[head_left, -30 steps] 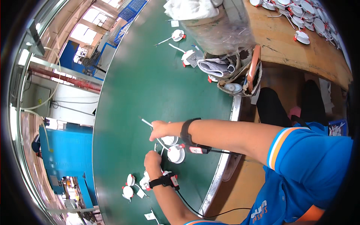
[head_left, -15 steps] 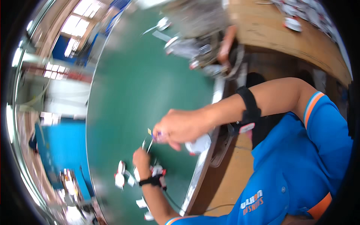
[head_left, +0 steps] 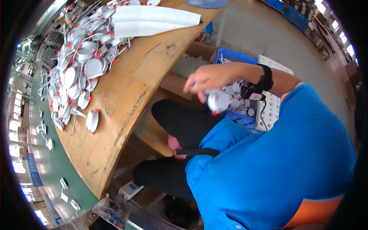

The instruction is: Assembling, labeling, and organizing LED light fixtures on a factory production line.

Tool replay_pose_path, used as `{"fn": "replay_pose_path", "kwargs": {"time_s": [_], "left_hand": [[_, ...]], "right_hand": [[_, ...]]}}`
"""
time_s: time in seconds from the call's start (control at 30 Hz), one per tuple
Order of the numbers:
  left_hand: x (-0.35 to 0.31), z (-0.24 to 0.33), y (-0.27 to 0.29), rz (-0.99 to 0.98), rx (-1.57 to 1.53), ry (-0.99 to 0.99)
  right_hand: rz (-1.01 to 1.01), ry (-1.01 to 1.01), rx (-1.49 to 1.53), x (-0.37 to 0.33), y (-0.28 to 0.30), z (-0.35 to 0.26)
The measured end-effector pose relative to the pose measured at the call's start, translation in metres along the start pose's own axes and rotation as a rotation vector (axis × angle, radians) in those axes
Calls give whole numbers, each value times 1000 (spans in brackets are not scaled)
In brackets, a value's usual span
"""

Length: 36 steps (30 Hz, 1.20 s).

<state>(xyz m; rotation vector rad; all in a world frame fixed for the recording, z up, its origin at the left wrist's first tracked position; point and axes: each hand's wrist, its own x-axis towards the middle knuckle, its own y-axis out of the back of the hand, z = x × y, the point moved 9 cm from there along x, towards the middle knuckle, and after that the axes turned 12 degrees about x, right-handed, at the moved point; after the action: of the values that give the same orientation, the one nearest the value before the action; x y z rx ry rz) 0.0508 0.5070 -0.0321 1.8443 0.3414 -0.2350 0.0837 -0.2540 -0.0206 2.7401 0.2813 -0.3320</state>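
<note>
My right hand is over the gap beside the wooden table, above a blue crate, its fingers curled. A round white lamp with a red part at its rim is held beneath the palm. A small purple thing shows between the fingertips; its kind is too small to make out. The crate holds several similar white lamps. My left hand is out of the picture.
The wooden table bears a large heap of white lamps and a white sheet. A green belt with a few lamps runs along the left. A white panel with holes lies by the crate.
My view has swung from the green belt to the wooden table and crate. My right hand has moved away from the belt with the lamp. My left hand has left the view.
</note>
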Motion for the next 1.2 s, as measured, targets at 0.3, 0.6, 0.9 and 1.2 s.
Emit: {"fn": "replay_pose_path", "kwargs": {"time_s": [0.3,0.6,0.9,1.2], "left_hand": [[5,141,58,129,-170,-304],[-21,266,127,223,-338,-503],[-49,442,217,355,-468,-780],[-98,772,256,139,-453,-1707]], "right_hand": [[883,-485,-318,-122,134,377],[932,-689,-445,-173,135,487],[771,-676,-189,-148,111,492],[281,-324,208,-129,-21,355]]}}
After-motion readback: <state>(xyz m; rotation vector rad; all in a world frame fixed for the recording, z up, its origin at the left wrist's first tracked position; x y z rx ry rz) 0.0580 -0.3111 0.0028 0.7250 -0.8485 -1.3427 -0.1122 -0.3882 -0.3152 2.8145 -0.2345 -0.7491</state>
